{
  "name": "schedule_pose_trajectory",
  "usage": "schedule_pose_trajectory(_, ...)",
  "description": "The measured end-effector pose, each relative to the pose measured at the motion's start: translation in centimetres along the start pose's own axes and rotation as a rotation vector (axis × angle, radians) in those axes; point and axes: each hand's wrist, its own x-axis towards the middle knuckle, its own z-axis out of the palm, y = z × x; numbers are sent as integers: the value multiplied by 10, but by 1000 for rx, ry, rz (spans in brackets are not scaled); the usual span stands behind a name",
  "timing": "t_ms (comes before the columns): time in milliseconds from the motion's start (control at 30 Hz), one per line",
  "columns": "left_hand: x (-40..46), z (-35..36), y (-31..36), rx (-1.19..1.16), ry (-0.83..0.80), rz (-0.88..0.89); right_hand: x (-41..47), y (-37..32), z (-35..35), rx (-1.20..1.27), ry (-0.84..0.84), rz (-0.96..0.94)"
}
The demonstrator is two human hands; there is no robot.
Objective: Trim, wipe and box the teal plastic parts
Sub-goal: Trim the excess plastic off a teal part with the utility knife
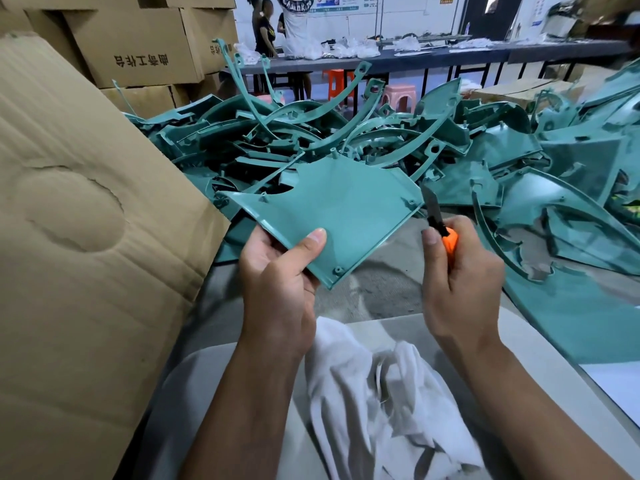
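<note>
My left hand [280, 282] grips the near corner of a flat teal plastic panel [332, 209], thumb on top, holding it tilted above the floor. My right hand [460, 275] holds an orange utility knife [441, 226] with its blade up, the tip just beside the panel's right edge. A white cloth [374, 393] lies crumpled on my lap below both hands. A big heap of teal plastic parts [311, 140] fills the floor ahead.
A large cardboard flap [86, 237] of a box stands close on my left. Stacked cartons [138, 46] rise behind it. More teal shells [571, 202] lie to the right. People stand at a long table [381, 60] in the back, with plastic stools [398, 97] underneath.
</note>
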Motion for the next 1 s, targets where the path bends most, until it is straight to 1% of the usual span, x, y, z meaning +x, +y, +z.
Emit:
schedule_pose_trajectory(67,1,1,-1,-20,19,9,-2,-3,1,-27,-27,-28)
schedule_pose_trajectory(200,1,4,-4,-47,65,24,-11,-14,7,-2,-100,-114)
schedule_pose_trajectory(500,1,6,-3,-61,101,25,-21,-19,11,50,-301,-278)
schedule_pose_trajectory(600,0,6,-1,-64,83,19,-21,-18,10,70,-366,-310)
schedule_pose_trajectory(700,1,7,2,-118,54,11,-22,-16,11,103,-437,-318)
schedule_pose_trajectory(767,2,6,4,-153,22,18,-25,-15,11,189,-476,-291)
schedule_pose_trajectory(800,2,5,5,-151,9,22,-25,-15,10,259,-472,-252)
schedule_pose_trajectory(867,4,1,5,-112,11,28,-22,-14,6,367,-392,-187)
schedule_pose_trajectory(933,5,-3,2,-19,34,63,-18,-11,3,383,-242,-168)
schedule_pose_trajectory(1000,4,-6,-3,108,11,130,-13,-6,1,381,-85,-119)
